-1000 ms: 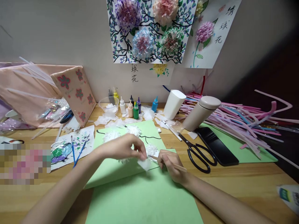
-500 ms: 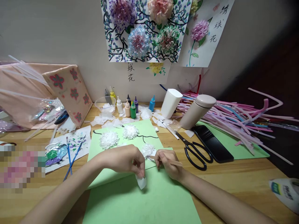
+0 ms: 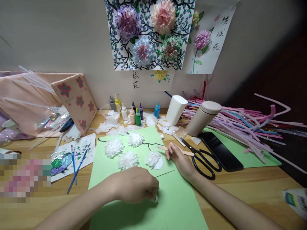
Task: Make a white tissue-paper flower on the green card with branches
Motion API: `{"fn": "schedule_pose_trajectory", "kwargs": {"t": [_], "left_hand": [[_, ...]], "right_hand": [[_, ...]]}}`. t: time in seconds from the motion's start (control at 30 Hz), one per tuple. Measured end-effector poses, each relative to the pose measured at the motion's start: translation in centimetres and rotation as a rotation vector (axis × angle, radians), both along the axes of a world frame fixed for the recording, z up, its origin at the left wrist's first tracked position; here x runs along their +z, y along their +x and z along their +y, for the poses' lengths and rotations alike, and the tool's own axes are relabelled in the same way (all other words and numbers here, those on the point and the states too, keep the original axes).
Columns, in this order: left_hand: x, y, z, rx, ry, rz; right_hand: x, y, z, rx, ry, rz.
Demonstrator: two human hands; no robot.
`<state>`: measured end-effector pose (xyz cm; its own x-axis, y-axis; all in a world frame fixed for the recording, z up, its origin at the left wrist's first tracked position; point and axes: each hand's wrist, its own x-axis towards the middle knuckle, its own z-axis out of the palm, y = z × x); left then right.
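Note:
My left hand is closed in a pinch low over the green paper, with a bit of white tissue paper poking out under the fingertips. My right hand rests at the sheet's right edge, fingers closed around a thin flat wooden stick. Between the hands, slightly farther off, a smaller white tissue flower sits on a white paper disc that shows at its lower right. Three fuller white flowers lie to its left, beside dark drawn branches.
Black-handled scissors and a phone lie right of my right hand. Behind stand a tumbler, a white container and several paint bottles. Brushes and a paint palette are at left.
My left hand has moved nearer and slightly right with the tissue piece, uncovering a flower. My right hand has shifted right with the stick, away from the smaller flower. The view has tipped up slightly.

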<state>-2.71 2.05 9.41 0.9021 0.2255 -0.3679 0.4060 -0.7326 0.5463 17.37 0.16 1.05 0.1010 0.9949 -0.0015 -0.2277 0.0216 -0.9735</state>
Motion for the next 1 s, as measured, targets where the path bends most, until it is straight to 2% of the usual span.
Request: {"fn": "schedule_pose_trajectory", "kwargs": {"t": [0.17, 0.33, 0.53, 0.8, 0.9, 1.0], "left_hand": [[0.9, -0.5, 0.3, 0.053, 0.023, 0.110], [1.9, -1.1, 0.9, 0.066, 0.010, 0.205], [1.8, -1.3, 0.9, 0.059, -0.002, 0.222], [2.1, -1.2, 2.5, 0.058, -0.143, 0.138], [2.0, -1.1, 2.7, 0.072, -0.160, 0.128], [1.7, -0.9, 2.6, 0.098, -0.173, 0.087]], "right_hand": [[-0.3, -0.8, -0.3, 0.116, -0.070, 0.114], [-0.6, -1.3, -0.7, 0.170, -0.038, 0.163], [-1.1, -0.5, -0.9, 0.118, 0.027, -0.051], [-0.5, -0.8, -1.3, 0.279, -0.007, -0.168], [-0.5, -0.8, -1.1, 0.259, -0.025, -0.168], [-0.8, -0.7, -0.8, 0.135, -0.043, -0.136]]}}
